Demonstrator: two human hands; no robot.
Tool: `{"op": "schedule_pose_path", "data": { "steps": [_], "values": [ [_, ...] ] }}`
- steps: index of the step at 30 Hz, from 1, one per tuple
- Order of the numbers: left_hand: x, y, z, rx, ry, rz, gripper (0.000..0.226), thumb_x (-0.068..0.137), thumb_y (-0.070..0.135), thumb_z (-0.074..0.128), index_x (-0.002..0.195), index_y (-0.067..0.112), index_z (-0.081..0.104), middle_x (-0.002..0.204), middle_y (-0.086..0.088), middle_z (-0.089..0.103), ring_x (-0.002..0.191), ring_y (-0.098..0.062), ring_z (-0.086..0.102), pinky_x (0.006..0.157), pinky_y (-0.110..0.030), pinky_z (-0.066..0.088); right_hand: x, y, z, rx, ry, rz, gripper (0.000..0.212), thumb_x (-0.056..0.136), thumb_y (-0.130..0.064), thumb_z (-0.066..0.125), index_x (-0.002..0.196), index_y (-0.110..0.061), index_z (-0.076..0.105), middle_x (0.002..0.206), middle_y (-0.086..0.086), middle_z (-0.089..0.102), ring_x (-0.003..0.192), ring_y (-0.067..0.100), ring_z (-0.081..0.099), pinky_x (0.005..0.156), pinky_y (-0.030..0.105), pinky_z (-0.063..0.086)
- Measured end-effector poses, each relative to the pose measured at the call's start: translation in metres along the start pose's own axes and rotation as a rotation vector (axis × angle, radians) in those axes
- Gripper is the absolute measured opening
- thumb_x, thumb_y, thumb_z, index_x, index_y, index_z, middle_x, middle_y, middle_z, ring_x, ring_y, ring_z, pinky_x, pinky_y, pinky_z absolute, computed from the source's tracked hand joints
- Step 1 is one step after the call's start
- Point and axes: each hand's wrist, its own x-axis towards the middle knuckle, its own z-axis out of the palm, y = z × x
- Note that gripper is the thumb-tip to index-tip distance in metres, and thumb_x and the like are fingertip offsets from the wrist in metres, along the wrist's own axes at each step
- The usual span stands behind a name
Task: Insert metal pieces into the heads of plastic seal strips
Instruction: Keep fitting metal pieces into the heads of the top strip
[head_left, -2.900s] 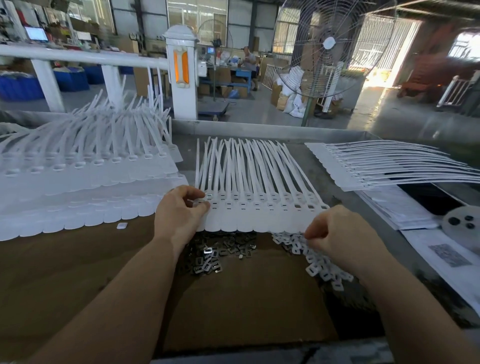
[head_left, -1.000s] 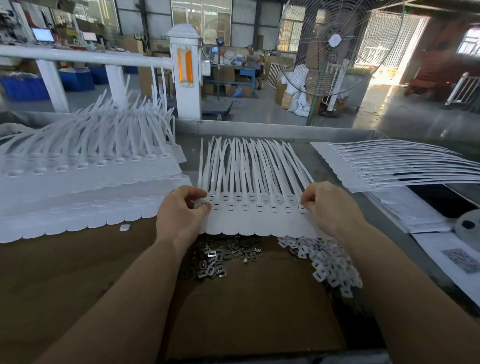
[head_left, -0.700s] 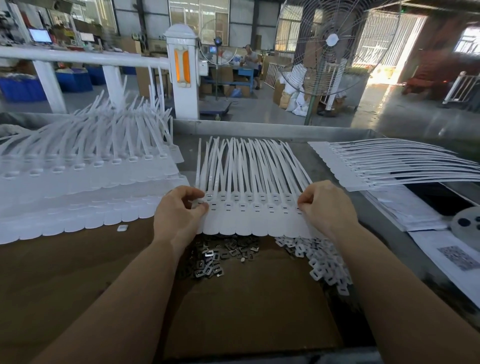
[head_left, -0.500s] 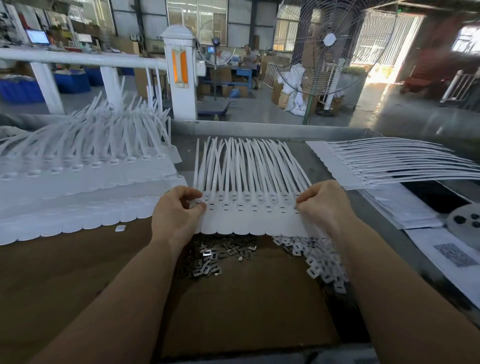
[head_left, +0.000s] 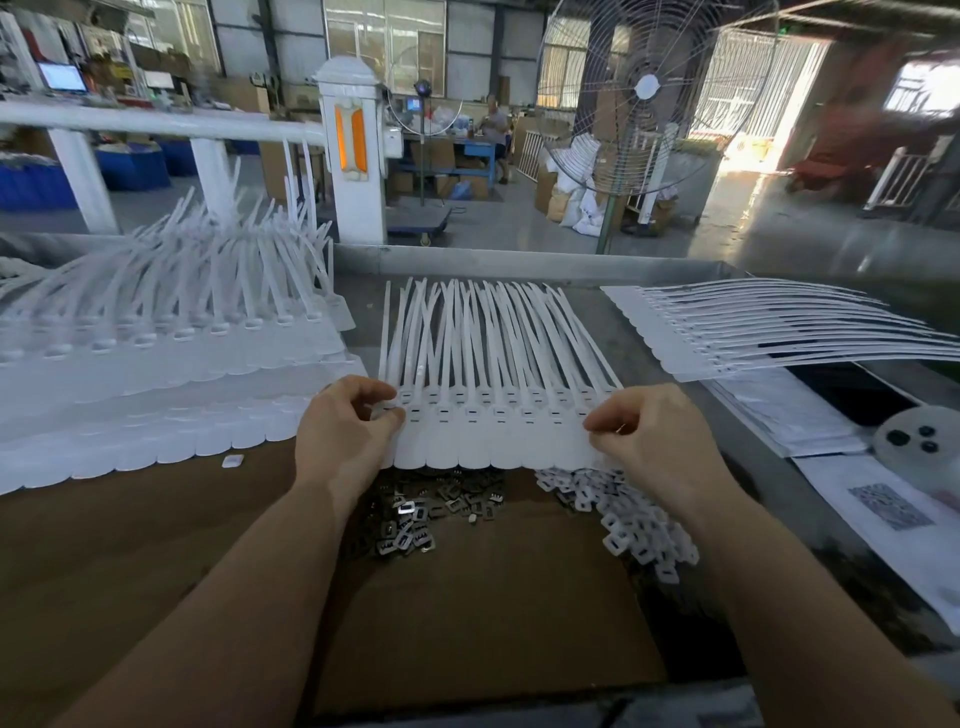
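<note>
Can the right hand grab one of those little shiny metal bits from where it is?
Probably yes. The metal pieces lie uncovered on the brown cardboard, just below the seal strips. But the right hand is pinching something small, so it must let go first.

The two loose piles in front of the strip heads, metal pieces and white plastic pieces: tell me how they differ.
The metal pieces are dark grey and shiny; the white plastic pieces are matt white. The metal pile lies between the forearms, nearer the left hand; the white pile runs under the right hand and forearm. The white pile spreads longer. Both are small slotted parts heaped on the brown cardboard, just below the held row of seal strips.
</note>
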Motion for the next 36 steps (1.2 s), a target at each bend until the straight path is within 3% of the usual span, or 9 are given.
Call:
{"op": "schedule_pose_path", "data": {
  "steps": [4, 7, 13, 18, 22, 32, 36],
  "values": [
    [0.0, 0.001, 0.001, 0.008, 0.002, 0.004, 0.013, 0.081, 0.017, 0.071, 0.087, 0.026, 0.063, 0.077, 0.011, 0.055, 0.079, -0.009, 0.051, 0.074, -0.025, 0.038, -0.019, -0.008, -0.005, -0.163, -0.128, -0.011, 0.009, 0.077, -0.025, 0.074, 0.071, -0.028, 0.068, 0.072, -0.014, 0.063, 0.069, 0.003, 0.06, 0.074, 0.029, 0.054],
    [0.0, 0.001, 0.001, 0.001, 0.002, -0.001, 0.013, 0.081, 0.017, 0.071, 0.087, 0.025, 0.063, 0.078, 0.012, 0.055, 0.078, -0.009, 0.051, 0.074, -0.025, 0.038, -0.027, -0.012, -0.001, -0.295, -0.169, 0.015, 0.013, 0.078, -0.038, 0.072, 0.077, -0.025, 0.07, 0.077, -0.013, 0.065, 0.072, 0.005, 0.061, 0.074, 0.03, 0.054],
    [0.001, 0.0, 0.001, -0.011, 0.005, 0.003, 0.015, 0.081, 0.016, 0.071, 0.088, 0.026, 0.063, 0.081, 0.011, 0.056, 0.082, -0.009, 0.051, 0.076, -0.024, 0.038, -0.03, -0.012, 0.002, -0.269, -0.154, -0.01, 0.008, 0.08, -0.03, 0.071, 0.077, -0.026, 0.066, 0.074, -0.013, 0.058, 0.07, 0.003, 0.055, 0.071, 0.023, 0.048],
    [0.001, -0.001, 0.002, -0.017, 0.005, 0.003, 0.015, 0.081, 0.016, 0.071, 0.088, 0.026, 0.063, 0.081, 0.012, 0.057, 0.08, -0.005, 0.051, 0.075, -0.023, 0.038, -0.015, -0.006, -0.001, -0.142, 0.076, -0.008, 0.004, 0.084, -0.02, 0.067, 0.081, -0.019, 0.067, 0.08, -0.002, 0.067, 0.073, 0.014, 0.061, 0.075, 0.031, 0.051],
    [0.001, -0.002, 0.002, -0.013, 0.008, 0.012, 0.015, 0.081, 0.016, 0.072, 0.088, 0.026, 0.064, 0.08, 0.013, 0.056, 0.077, -0.003, 0.05, 0.074, -0.022, 0.038, 0.005, 0.006, 0.004, -0.193, 0.178, -0.012, 0.012, 0.091, -0.012, 0.057, 0.094, -0.012, 0.069, 0.089, 0.006, 0.068, 0.08, 0.02, 0.059, 0.074, 0.028, 0.047],
    [0.001, -0.002, 0.002, -0.023, -0.001, 0.005, 0.014, 0.081, 0.017, 0.072, 0.09, 0.025, 0.064, 0.089, 0.005, 0.061, 0.083, -0.007, 0.052, 0.076, -0.024, 0.039, 0.029, 0.019, 0.015, -0.383, 0.145, -0.001, 0.016, 0.088, -0.007, 0.055, 0.094, -0.015, 0.068, 0.09, 0.003, 0.066, 0.074, 0.015, 0.047, 0.066, 0.025, 0.037],
    [0.001, -0.002, 0.002, -0.017, -0.002, 0.004, 0.014, 0.081, 0.017, 0.072, 0.089, 0.025, 0.063, 0.089, 0.004, 0.061, 0.083, -0.009, 0.053, 0.076, -0.024, 0.039, 0.026, 0.019, 0.015, -0.453, 0.125, -0.044, 0.016, 0.086, -0.003, 0.055, 0.09, -0.013, 0.068, 0.089, 0.005, 0.066, 0.078, 0.021, 0.056, 0.066, 0.028, 0.041]
  ]
}}
